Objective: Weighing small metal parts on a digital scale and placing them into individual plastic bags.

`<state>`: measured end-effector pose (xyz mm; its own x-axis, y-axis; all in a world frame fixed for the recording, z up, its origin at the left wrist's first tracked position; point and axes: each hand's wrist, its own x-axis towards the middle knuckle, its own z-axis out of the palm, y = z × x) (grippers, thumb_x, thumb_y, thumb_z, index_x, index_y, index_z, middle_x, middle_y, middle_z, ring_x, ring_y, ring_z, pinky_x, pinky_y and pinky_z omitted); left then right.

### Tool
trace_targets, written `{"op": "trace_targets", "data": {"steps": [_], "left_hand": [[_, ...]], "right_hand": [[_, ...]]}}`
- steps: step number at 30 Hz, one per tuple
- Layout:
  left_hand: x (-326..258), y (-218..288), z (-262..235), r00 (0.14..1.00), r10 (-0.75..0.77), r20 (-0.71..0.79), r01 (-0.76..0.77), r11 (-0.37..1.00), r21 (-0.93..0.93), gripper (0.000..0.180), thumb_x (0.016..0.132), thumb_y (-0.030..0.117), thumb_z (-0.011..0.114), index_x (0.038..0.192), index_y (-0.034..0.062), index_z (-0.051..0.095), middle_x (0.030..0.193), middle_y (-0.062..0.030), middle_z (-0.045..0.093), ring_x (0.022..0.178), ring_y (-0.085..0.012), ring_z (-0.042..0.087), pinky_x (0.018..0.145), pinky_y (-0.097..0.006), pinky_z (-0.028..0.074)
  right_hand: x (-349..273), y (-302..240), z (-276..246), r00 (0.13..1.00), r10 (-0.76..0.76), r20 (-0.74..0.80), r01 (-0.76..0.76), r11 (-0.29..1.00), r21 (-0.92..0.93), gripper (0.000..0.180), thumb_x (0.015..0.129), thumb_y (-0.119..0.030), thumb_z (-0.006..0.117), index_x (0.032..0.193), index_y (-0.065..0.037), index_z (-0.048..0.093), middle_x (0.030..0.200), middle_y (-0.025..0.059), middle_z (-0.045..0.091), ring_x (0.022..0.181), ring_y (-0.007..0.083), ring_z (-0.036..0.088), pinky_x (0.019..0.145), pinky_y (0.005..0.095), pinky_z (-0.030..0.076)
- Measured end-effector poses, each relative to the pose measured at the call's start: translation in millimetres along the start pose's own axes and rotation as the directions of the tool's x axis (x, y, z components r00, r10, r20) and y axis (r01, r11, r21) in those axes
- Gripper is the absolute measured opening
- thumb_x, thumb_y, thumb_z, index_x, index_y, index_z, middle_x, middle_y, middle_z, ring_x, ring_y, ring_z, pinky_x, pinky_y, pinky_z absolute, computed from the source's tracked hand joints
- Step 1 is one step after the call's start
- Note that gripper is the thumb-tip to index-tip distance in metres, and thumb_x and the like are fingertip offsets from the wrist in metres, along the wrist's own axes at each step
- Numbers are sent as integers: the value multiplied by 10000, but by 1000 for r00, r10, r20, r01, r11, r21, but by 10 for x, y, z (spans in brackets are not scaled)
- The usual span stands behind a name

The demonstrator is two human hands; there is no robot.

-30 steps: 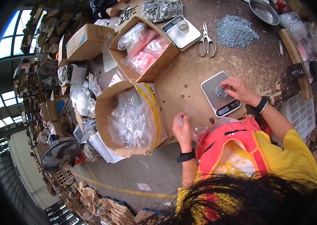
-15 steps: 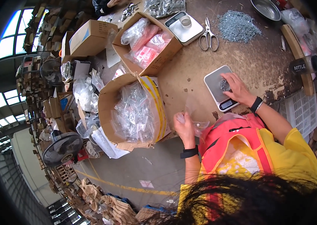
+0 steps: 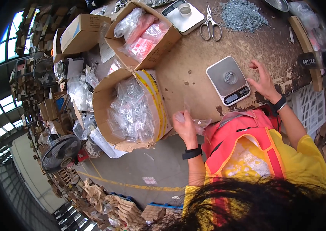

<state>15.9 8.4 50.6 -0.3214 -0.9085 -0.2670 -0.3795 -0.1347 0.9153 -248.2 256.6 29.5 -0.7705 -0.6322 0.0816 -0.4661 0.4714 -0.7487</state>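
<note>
Small clear bag is pinched in the left hand while the right hand, fingers loose and empty, hovers right of the digital scale, so I'd guess weighing's underway and bagging comes next.

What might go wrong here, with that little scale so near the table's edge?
The digital scale sits near the worn table edge, so a nudge from the right hand beside it might push it off. The small pile of metal parts on its platform could scatter. The clear plastic bag in the left hand looks limp, so parts poured in may spill.
</note>
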Motion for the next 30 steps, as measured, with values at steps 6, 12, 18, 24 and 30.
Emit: {"op": "trace_targets", "data": {"steps": [6,12,18,24,30], "left_hand": [[-12,107,0,1000,15,28,-13,999,-53,151,964,77,679,915,39,542,693,-3,536,571,-88,504,531,-252,412],[51,-78,-67,990,141,-12,-141,989,34,155,957,75,694,900,42,553,700,14,527,573,-79,489,528,-253,410],[36,-53,-161,995,95,-3,-95,994,61,172,918,125,727,884,20,595,762,-38,599,679,-128,539,649,-313,478],[72,64,-137,979,196,50,-202,970,135,174,923,121,739,896,30,594,726,-9,580,644,-96,538,600,-278,467],[114,165,-2,952,258,166,-279,954,114,164,912,122,739,914,22,609,740,-35,596,694,-116,559,662,-306,496]], "right_hand": [[-51,-123,87,1000,-24,-7,24,999,40,779,808,-134,818,1472,-38,423,1264,168,595,1201,344,574,1060,435,435],[2,-195,123,996,-83,10,83,996,17,802,788,-153,830,1464,-25,418,1280,169,587,1221,352,555,1076,442,423],[48,-317,214,991,-130,21,131,990,-60,897,730,-190,869,1476,-26,400,1317,174,566,1277,366,504,1113,451,382],[80,-427,519,984,-178,-19,171,966,-192,937,687,-222,895,1469,-46,409,1338,172,553,1317,367,470,1131,478,343],[73,-433,763,973,-224,-62,201,947,-251,577,773,-152,822,1274,-41,556,1271,150,591,1286,358,508,1083,481,386]]}}
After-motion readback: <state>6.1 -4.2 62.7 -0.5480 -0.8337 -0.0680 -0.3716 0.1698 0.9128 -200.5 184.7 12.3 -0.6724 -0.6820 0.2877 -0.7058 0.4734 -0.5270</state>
